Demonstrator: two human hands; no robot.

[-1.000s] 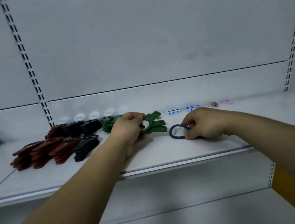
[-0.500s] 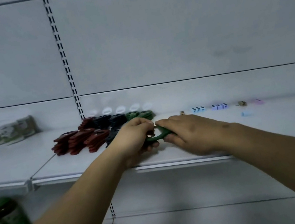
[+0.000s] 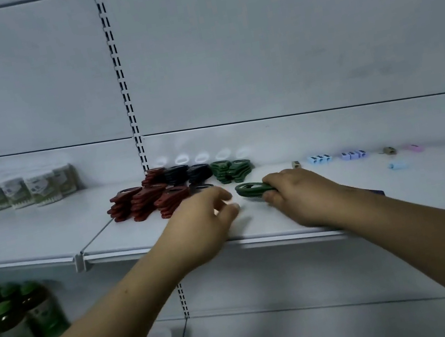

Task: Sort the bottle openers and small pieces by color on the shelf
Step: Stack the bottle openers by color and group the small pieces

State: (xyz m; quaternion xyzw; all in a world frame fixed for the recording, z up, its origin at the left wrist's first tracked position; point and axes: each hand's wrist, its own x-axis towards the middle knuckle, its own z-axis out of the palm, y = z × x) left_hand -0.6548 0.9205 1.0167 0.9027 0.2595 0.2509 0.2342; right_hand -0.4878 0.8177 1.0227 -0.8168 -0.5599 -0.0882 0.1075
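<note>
- Right hand (image 3: 300, 196): shown at centre right of the frame, its fingers and thumb curled round the handle end of a dark green loop-headed bottle opener (image 3: 250, 189). The opener is held flat and low over the white metal shelf (image 3: 269, 224), with its loop pointing to the left. Whether more than one piece is gripped cannot be told.
- Left hand (image 3: 204, 225): shown at centre, just left of the green opener and apart from it. Its fingers are loosely curled and blurred, and nothing is seen between them.
- Red bottle opener stacks (image 3: 144, 203): set in rows on the shelf, left of centre.
- Black bottle opener stacks (image 3: 186, 174): placed behind and to the right of the red ones, by the back wall.
- Green bottle opener stack (image 3: 230, 171): placed to the right of the black ones, behind the held opener.
- Small pieces: a light blue group (image 3: 319, 159), a purple group (image 3: 354, 154) and a pink piece (image 3: 414, 148) are lined along the back at the right. A single light blue piece (image 3: 397, 165) lies nearer the front.
- Dark blue edge (image 3: 377, 192): seen behind the right forearm; its shape is hidden.
- Green-labelled packets (image 3: 26, 189): stood at upper left on the neighbouring shelf.
- Green-capped bottles (image 3: 13, 318): seen at lower left, on the level below.
</note>
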